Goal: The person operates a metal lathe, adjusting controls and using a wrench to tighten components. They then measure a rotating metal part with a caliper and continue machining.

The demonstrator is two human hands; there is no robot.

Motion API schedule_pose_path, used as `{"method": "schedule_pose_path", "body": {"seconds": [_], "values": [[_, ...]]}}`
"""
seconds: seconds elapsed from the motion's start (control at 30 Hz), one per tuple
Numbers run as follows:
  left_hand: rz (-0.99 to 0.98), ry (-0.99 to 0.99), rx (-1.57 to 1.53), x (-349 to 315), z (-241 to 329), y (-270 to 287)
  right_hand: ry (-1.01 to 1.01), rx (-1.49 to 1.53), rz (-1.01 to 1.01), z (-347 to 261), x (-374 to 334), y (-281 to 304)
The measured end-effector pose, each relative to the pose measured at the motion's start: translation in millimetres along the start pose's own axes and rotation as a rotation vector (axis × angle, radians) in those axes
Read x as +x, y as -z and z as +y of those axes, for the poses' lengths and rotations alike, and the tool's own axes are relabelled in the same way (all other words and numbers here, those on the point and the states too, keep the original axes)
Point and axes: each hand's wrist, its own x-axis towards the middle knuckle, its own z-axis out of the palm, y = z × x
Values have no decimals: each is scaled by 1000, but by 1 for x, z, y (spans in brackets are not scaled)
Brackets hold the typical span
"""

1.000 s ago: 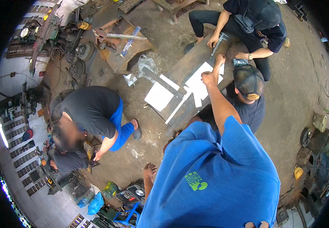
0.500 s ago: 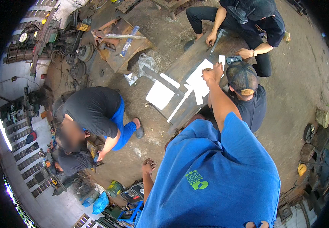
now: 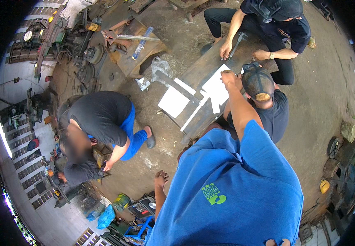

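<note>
My right hand reaches out over a large white sheet on a dark board. Its fingers are bunched at the sheet's right edge; what they hold, if anything, is hidden. My left hand hangs low at my side, fingers loosely curled and slightly apart, nothing visible in it. Left of the large sheet lie a white T-shaped strip, a dark flat bar and a squarish white piece. Beyond my right hand, a co-worker's hand is beside a caliper.
A capped co-worker crouches close beside my right arm. Another person bends over at the left. A low wooden table with a blue ruler stands farther off, near a clear plastic bag. A green bucket stands at the lower left.
My right hand has shifted slightly away from me and now hides part of the sheet's right edge. The capped co-worker's head has moved a little, covering the dark device beside it.
</note>
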Motion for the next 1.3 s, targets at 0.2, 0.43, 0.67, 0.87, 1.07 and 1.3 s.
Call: {"method": "schedule_pose_path", "body": {"seconds": [0.2,0.43,0.67,0.87,1.07,1.3], "values": [[33,-14,152,-9,-2,-5,26,7,62,0,14,0],[-13,3,-17,-5,3,-6,88,10,35,-10,17,13],[-5,-13,-7,3,11,-8,20,-9,5,-31,-3,29],[-9,-21,-29,0,15,-8,59,-134,85,-52,-18,34],[4,12,-37,-3,13,-5,134,-54,434,-95,-34,40],[36,11,2,-7,-1,0,40,-178,272,-128,-5,56]]}}
